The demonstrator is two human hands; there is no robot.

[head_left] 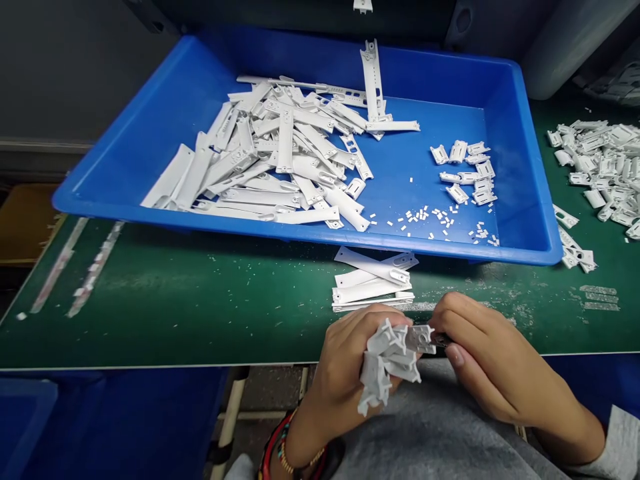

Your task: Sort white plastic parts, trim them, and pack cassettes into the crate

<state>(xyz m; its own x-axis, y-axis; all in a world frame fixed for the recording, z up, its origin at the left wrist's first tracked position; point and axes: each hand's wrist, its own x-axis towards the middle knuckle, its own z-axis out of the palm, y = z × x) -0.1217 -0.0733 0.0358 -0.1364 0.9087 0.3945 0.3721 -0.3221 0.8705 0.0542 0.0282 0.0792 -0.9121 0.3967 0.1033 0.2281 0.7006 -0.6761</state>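
Note:
My left hand (340,367) is wrapped round a bundle of white plastic parts (390,363), whose ends stick out towards me. My right hand (495,360) is closed in a pinch on a small dark metal tool (440,340). The tool's tip meets the end of one white part beside my left fingers. Most of the tool is hidden by my right fingers. Just beyond my left hand, several long white strips (373,290) lie on the green table (200,300).
A large blue tray (300,237) holds a heap of long white parts (285,147), small white pieces (483,177) and tiny chips. More white parts (610,167) are piled on the table at the right. Tape strips (95,270) mark the left side.

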